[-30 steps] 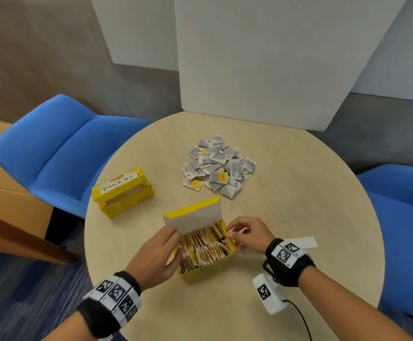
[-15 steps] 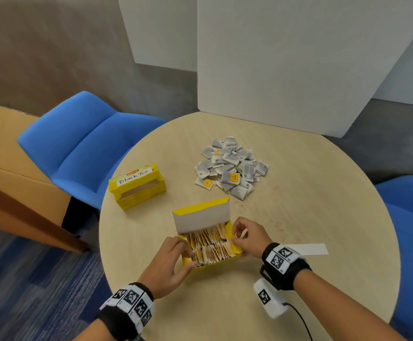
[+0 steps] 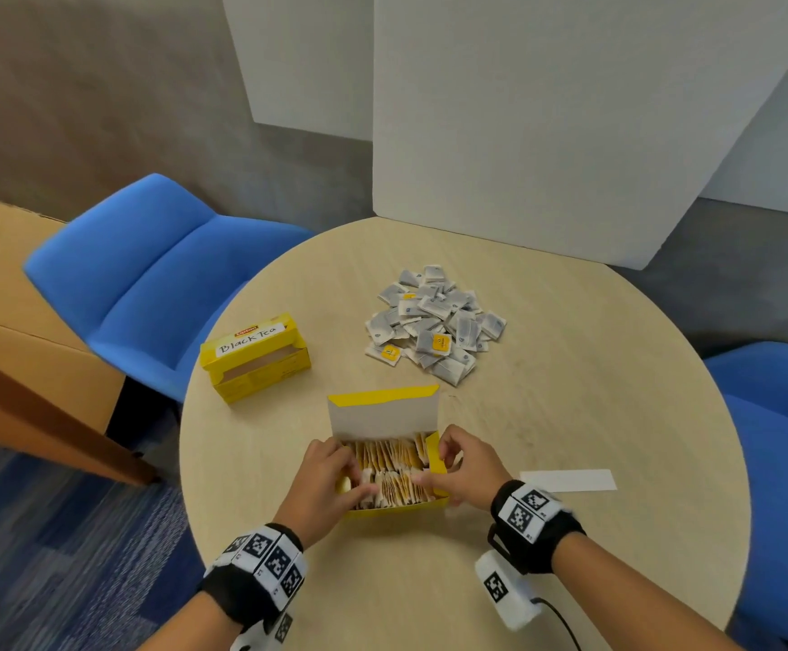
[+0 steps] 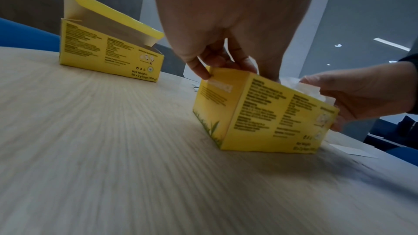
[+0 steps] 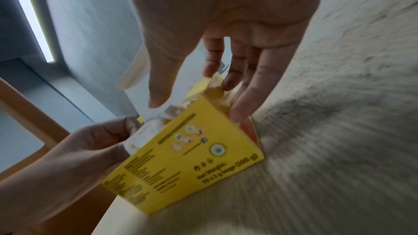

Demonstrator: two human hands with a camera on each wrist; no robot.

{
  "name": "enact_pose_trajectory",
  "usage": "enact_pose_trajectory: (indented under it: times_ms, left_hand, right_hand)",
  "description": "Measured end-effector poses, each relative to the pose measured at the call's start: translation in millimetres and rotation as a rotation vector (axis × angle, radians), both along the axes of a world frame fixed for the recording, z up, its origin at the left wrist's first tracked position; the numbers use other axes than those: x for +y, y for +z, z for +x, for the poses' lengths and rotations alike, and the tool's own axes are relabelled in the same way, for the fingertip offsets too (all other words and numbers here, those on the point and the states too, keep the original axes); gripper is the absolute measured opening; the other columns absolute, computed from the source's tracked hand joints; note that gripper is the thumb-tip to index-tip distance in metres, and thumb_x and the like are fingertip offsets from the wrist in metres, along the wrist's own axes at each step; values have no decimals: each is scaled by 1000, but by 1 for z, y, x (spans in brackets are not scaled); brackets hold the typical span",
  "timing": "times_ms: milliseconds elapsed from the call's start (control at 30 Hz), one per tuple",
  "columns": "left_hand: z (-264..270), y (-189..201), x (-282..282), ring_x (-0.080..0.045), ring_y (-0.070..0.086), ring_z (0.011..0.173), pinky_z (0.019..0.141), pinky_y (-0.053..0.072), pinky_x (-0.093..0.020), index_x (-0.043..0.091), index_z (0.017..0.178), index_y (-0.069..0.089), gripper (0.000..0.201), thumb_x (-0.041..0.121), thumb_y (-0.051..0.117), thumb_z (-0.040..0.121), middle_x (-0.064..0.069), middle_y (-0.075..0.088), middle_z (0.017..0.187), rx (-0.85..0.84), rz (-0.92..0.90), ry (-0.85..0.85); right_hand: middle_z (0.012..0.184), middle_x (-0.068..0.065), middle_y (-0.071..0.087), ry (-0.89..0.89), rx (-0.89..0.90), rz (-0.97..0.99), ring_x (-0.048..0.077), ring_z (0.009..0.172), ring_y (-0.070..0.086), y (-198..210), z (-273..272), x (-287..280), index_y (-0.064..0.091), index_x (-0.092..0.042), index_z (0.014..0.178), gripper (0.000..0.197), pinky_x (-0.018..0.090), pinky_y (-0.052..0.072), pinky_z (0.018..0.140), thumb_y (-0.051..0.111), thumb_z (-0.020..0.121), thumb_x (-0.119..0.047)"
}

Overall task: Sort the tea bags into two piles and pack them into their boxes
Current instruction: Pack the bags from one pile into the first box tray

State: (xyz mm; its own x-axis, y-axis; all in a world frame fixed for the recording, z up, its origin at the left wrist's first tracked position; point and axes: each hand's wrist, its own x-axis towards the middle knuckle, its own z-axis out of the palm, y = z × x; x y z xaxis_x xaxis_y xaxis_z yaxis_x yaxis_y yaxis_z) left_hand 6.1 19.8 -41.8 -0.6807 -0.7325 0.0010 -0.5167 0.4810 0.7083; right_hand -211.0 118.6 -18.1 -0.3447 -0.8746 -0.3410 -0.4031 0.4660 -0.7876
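Head view: yellow box (image 3: pixel 394 502) packed full.

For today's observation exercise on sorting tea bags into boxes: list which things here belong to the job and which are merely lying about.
Part of the job:
- near open box, filled with tea bags
- "Black Tea" box, open
- grey tea bag pile
- left hand and right hand, both at the near box

Just lying about:
- white paper strip on the table
- blue chairs
- white panels

L wrist (image 3: pixel 260 568): blk band, b/w tag cubes | R wrist (image 3: pixel 530 519): same + white cam, blk cable
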Motion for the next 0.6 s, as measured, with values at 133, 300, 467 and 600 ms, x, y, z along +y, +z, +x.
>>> enact_pose_trajectory:
  times_ms: [133, 300, 467, 600]
  left_hand:
    - [0, -1, 2, 0, 39, 90, 75, 33, -11, 32, 70, 51, 42, 73, 47, 75, 15, 47, 82, 38, -1, 12]
    - [-2, -3, 1, -1, 37, 88, 72, 33, -14, 28, 70, 54, 59, 84, 35, 71, 14, 43, 82, 14, -15, 19]
    - [-9, -5, 2, -11, 37, 83, 68, 33, -16, 22, 68, 58, 29, 49, 66, 77, 15, 40, 81, -31, -74, 34]
    - [-7, 2, 3, -3, 39, 82, 66, 34, -17, 26, 69, 52, 42, 67, 57, 71, 17, 45, 80, 22, -57, 31]
  right_hand:
    - [71, -5, 40, -46, 140, 30, 11, 61, 35, 5, 15, -3, 37, -23, 73, 61, 24, 32, 56, 80, 54, -62]
    - [96, -5, 42, -11, 272, 143, 12, 82, 46, 9, 30, -7, 38, -21, 98, 74, 25, 38, 66, 73, 56, -71]
    - [105, -2, 44, -25, 330, 140, 16, 90, 49, 8, 35, -9, 39, -16, 109, 89, 28, 41, 71, 69, 52, -79]
    - [95, -4, 42, -29, 294, 97, 12, 80, 45, 7, 30, -7, 38, -20, 98, 77, 22, 34, 60, 74, 54, -73]
